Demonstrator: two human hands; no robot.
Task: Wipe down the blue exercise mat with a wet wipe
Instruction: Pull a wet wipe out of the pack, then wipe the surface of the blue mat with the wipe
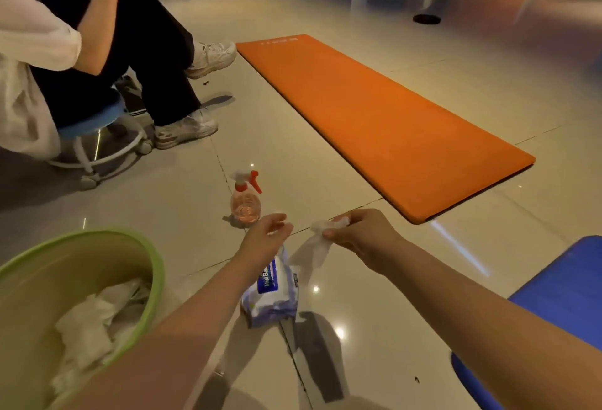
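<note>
Fingers [335, 233] of the right hand [358, 237] pinch the top of a wet wipe [317, 246], which hangs crumpled above a blue-and-white pack of wipes [273, 292] lying on the tiled floor [407, 328]. The left hand [265, 240] hovers just beside it over the pack, fingers loosely spread and holding nothing. The blue exercise mat [560, 305] lies on the floor at the far right, only its near corner in view, well apart from the wipe and untouched by either hand. A spray bottle [246, 204] with pinkish liquid and a red trigger stands just beyond the left hand. An orange mat [374, 122] stretches flat across the floor farther out. At lower left, a green basin [156, 263] holds crumpled white wipes [88, 321]. A second person in dark trousers and white trainers sits on a blue stool [94, 116] at upper left.
</note>
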